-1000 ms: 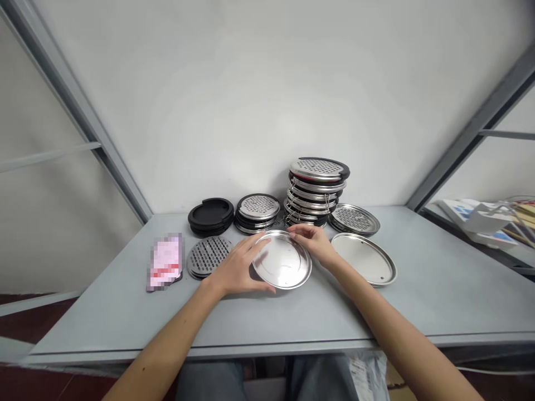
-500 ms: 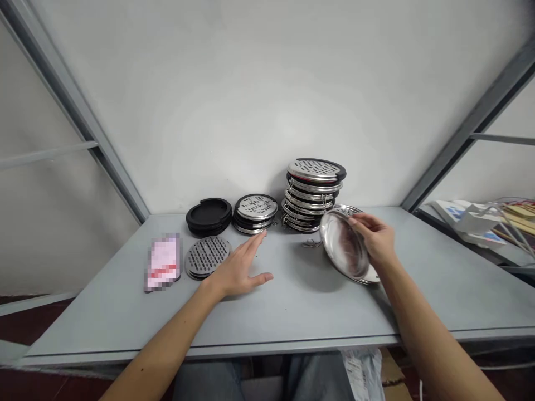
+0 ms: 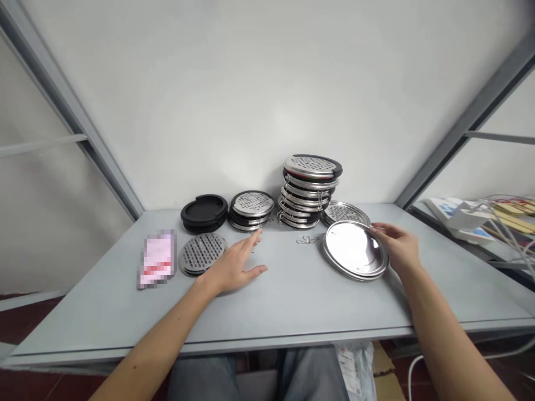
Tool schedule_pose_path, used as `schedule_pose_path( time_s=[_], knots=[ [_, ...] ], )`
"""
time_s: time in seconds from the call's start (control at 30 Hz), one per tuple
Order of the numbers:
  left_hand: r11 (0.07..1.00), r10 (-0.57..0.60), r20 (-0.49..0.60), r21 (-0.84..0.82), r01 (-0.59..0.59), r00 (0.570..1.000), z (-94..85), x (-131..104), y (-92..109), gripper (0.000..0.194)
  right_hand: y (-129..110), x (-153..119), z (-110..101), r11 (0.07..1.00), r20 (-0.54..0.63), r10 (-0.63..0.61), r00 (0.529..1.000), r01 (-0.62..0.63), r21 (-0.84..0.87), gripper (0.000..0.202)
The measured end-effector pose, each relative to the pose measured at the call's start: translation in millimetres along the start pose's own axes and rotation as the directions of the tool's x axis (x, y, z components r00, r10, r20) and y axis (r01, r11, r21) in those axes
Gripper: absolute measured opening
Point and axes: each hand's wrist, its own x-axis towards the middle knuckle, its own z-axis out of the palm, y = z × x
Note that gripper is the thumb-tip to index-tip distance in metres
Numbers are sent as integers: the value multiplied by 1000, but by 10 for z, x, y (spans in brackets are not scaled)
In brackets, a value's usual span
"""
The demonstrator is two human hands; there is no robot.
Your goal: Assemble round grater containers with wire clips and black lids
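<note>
My right hand (image 3: 397, 248) pinches the right edge of a shiny round metal plate (image 3: 353, 250), which lies on top of similar plates. Its fingertips are partly hidden behind the rim. My left hand (image 3: 236, 267) rests low over the table with fingers stretched out and thumb apart, holding nothing. Beside it lies a small pile of slotted grey metal discs (image 3: 203, 253). Between the hands and farther back is a small bunch of wire clips (image 3: 307, 240). Behind the plates sits a perforated grater disc (image 3: 346, 212).
A tall stack of grater discs with black rims (image 3: 311, 192) stands by the wall. Left of it are a shorter stack (image 3: 252, 205) and several black round holders (image 3: 204, 213). A blurred pink item (image 3: 157, 258) lies at the left. Papers (image 3: 460, 220) sit on a side shelf.
My right hand has lowered the tilted metal plate to the right, and it now lies flat on the pile. My left hand has stayed open in nearly the same spot.
</note>
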Motion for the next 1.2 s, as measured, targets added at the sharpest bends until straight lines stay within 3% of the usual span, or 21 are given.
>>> schedule_pose_path(
  time_s=[0.13,0.27,0.4,0.6,0.83,1.2],
  knots=[
    [1000,-13,7,6,13,1000,1,5,-9,84,5,-21,6,999,43,21,999,-20,-34,29],
    [1000,-4,4,30,4,1000,4,2,-7,85,75,13,-1,987,31,-31,999,36,-160,30],
    [998,-19,13,60,18,1000,8,-4,-2,84,125,42,-15,928,69,-78,995,98,-358,33],
    [988,43,3,146,-43,999,15,6,-28,70,104,20,-7,843,160,-151,976,211,-494,35],
    [978,58,-9,199,-55,998,32,6,-55,59,140,28,5,824,235,-184,954,280,-492,33],
    [975,63,-19,215,-58,998,57,15,-65,47,112,6,12,800,207,-172,963,259,-541,40]
  ],
)
